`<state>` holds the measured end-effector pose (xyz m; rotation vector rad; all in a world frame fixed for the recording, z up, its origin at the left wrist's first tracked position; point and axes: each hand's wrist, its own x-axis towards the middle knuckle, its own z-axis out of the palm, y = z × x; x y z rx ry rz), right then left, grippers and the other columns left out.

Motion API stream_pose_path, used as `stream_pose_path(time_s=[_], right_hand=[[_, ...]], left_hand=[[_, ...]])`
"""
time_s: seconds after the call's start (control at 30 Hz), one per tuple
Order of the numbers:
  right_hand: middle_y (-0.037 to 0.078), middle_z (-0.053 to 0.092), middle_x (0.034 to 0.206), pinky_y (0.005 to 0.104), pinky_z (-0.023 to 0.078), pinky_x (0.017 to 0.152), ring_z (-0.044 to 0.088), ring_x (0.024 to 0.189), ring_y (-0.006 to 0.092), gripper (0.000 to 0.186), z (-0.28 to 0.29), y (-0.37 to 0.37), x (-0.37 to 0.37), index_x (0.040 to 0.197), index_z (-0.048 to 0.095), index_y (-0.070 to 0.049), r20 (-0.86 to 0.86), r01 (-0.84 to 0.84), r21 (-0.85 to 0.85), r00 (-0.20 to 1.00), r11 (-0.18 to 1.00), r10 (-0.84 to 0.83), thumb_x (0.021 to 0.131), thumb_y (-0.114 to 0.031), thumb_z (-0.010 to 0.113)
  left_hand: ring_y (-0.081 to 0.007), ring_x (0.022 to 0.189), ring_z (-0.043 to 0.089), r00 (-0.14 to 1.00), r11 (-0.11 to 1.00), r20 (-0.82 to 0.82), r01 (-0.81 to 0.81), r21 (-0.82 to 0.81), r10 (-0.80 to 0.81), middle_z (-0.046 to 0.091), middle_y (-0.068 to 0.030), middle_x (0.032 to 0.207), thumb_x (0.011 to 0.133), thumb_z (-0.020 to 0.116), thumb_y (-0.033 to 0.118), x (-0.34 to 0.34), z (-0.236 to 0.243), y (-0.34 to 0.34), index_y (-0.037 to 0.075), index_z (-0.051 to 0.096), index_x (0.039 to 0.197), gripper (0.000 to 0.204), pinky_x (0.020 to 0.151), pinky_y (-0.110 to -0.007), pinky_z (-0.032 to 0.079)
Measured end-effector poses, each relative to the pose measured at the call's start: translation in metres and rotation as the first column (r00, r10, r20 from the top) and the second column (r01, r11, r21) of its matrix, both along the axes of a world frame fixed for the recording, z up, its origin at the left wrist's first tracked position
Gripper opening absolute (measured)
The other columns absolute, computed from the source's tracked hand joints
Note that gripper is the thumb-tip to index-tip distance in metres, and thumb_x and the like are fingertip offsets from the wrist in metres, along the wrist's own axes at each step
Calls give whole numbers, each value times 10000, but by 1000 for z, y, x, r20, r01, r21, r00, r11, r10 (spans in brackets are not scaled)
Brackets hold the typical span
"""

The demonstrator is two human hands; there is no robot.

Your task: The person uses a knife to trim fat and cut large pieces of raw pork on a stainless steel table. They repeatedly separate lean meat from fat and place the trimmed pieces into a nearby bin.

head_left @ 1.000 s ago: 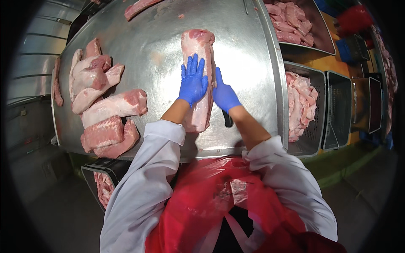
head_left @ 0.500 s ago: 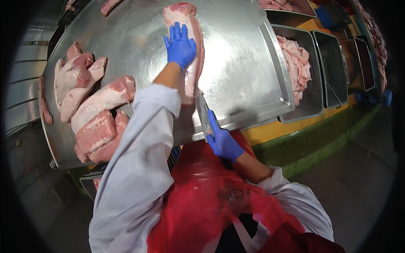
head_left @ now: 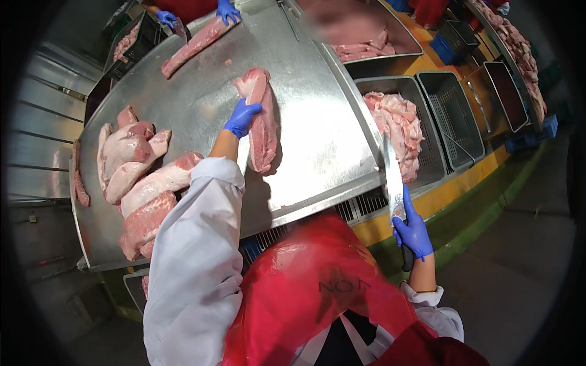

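A long slab of raw pork (head_left: 264, 137) lies on the steel table, its reddish cut side showing. My left hand (head_left: 243, 117), in a blue glove, grips it by its left edge near the upper half. Off to the right, my right hand (head_left: 415, 235) is closed round the dark handle of a broad knife (head_left: 394, 174). Its blade points away from me, with the tip in front of the trimmings in the grey crate. Thick pieces of pork (head_left: 137, 155) are heaped on the left of the table.
The steel table (head_left: 305, 183) has a raised right rim. Beyond it stand a grey crate of pale trimmings (head_left: 397, 125), another grey crate (head_left: 448, 116) and a tray of meat (head_left: 366, 49). Across the table, a co-worker's gloved hands hold a knife and a meat strip (head_left: 198, 49).
My left hand has gone from lying flat on the slab to gripping its edge, and the slab has turned. My right hand has carried the knife away to the right. The view has shifted.
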<state>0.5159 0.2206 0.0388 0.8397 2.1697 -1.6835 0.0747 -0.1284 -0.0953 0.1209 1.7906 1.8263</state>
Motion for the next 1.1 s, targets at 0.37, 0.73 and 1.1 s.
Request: stream_pose_path(time_s=[0.37,0.73,1.1], right_hand=[[57,589,689,273,448,458,499,486,109,803,-11,86,-92,1601,158,-256,-99,-71,12,992,997,72,928,-5,516],[21,599,872,223,447,495,490,575,61,850,-62,102,-187,1604,152,-242,-140,-181,-92,976,979,167,905,58,531],[104,633,745,315,510,501,597,555,161,815,-132,-144,-288,1601,80,-271,-217,-619,-131,780,774,587,948,-118,543]], left_hand=[[-348,1060,637,971,685,-238,-153,-713,-31,628,-222,1172,853,625,220,39,-56,-77,-23,559,1245,466,926,-412,511],[-427,735,642,823,477,-337,-93,-874,-458,638,-205,790,825,581,116,177,-41,93,35,576,977,172,665,-484,496],[-216,795,598,868,954,-496,-115,-278,-40,602,-143,832,873,467,54,141,124,-40,-7,545,1058,210,778,-346,502]])
